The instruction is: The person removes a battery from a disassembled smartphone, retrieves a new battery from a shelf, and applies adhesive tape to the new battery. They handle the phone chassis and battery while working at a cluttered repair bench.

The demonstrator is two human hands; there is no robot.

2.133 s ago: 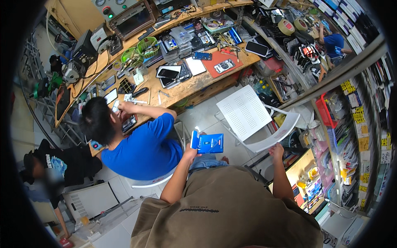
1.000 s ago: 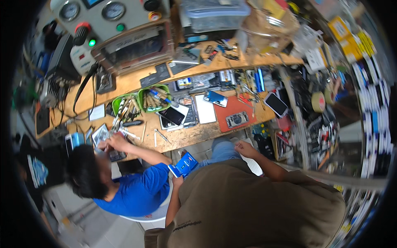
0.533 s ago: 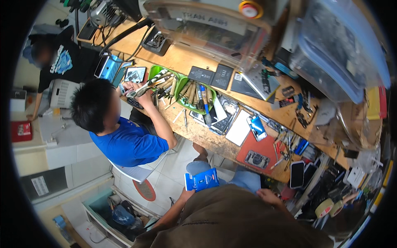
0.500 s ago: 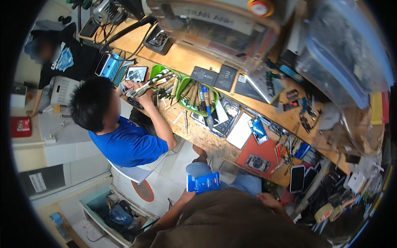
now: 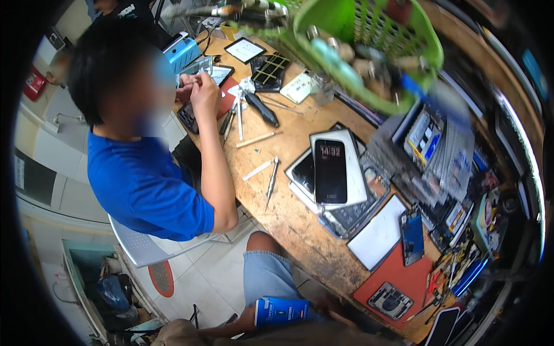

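Note:
At the bottom centre my left hand grips a flat blue box at waist height, just short of the bench. My right hand is in shadow right of the box, its fingers indistinct. Nearest on the wooden bench are an orange mat with a phone part, a white board and a phone with blue back. A lit phone lies on stacked devices, beside tweezers.
A co-worker in blue sits at left on a grey chair, both hands on small parts. Another person is behind. A green basket of tools is close overhead at top right. A crate stands lower left.
My view has moved forward over the bench, so the basket and co-worker appear much larger. The blue box, still held in my left hand, now sits lower in view.

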